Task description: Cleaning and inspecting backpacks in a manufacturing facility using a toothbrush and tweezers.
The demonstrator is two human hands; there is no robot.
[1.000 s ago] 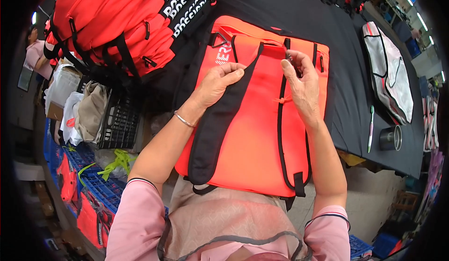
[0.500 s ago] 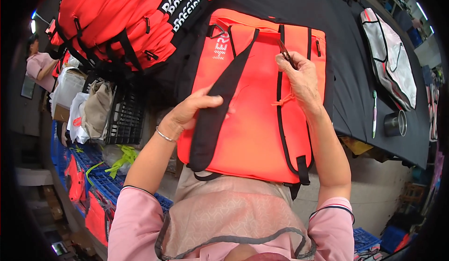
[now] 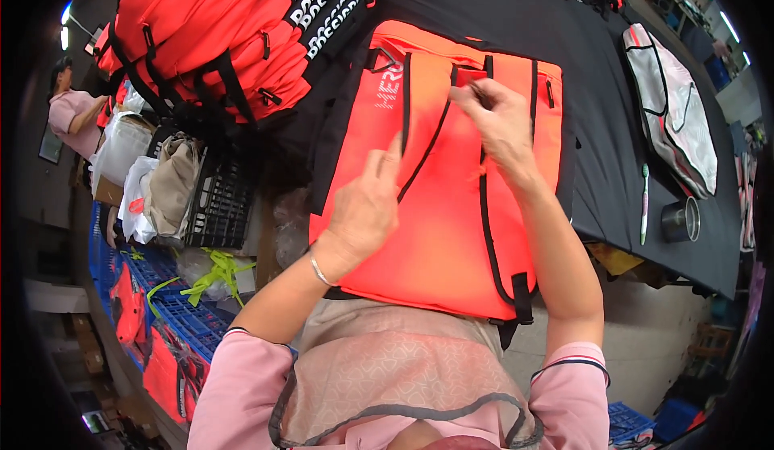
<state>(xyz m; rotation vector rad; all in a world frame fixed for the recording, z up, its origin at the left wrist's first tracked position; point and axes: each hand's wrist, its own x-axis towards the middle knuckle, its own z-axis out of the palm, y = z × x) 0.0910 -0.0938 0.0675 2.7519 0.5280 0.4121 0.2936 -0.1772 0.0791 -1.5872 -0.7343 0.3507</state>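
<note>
1. We see a bright orange fabric backpack with black straps lying back-side up on the black-covered worktop, its lower end hanging over the near edge toward our lap.
2. Our left hand rests on the backpack's middle, fingers loosely together and lying flat along one black shoulder strap; its grip is not clamped on anything.
3. Our right hand is up near the top of the pack, its fingertips pinched together on the upper end of the other strap, though what exactly they hold is partly hidden, so it may be a buckle or only webbing.
4. A pile of matching orange backpacks with white lettering lies just beside the pack, to the upper left.
5. Well to the right on the worktop lie a white and grey bag, a green-and-white toothbrush-like tool and a small round metal cup.
6. Left of the worktop stands a black plastic crate.
</note>
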